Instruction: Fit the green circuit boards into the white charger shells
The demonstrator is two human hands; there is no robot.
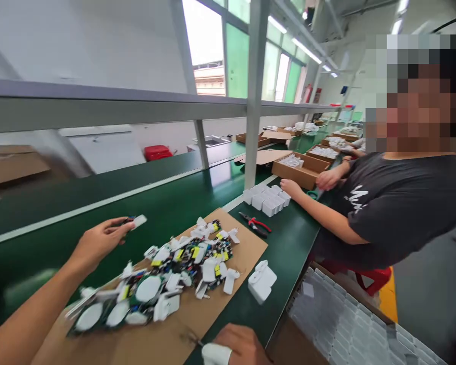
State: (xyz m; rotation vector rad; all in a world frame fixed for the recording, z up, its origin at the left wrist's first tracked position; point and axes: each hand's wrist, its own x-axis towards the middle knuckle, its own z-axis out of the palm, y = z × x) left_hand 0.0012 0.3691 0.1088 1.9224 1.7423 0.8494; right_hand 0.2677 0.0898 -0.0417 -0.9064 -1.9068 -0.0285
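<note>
My left hand (101, 241) is raised over the left side of the green table, pinching a small white plastic part with dark electronics (139, 221). On a flat cardboard sheet (247, 238) between my hands lies a heap of small circuit boards with white plastic parts (197, 253). At the bottom edge my right hand (243, 347) is closed around a thin metal-tipped tool (192, 335), blurred by motion. Something white (216, 354) covers or sits at its fingers; I cannot tell which. White plastic housings (262, 281) lie beyond that hand.
Red-handled pliers (256, 223) lie behind the sheet, near several white boxes (268, 198). A co-worker (395, 208) sits at right, hands by a cardboard box (302, 172). A box of clear trays (345, 319) stands below the table edge. A shelf post (254, 96) rises behind.
</note>
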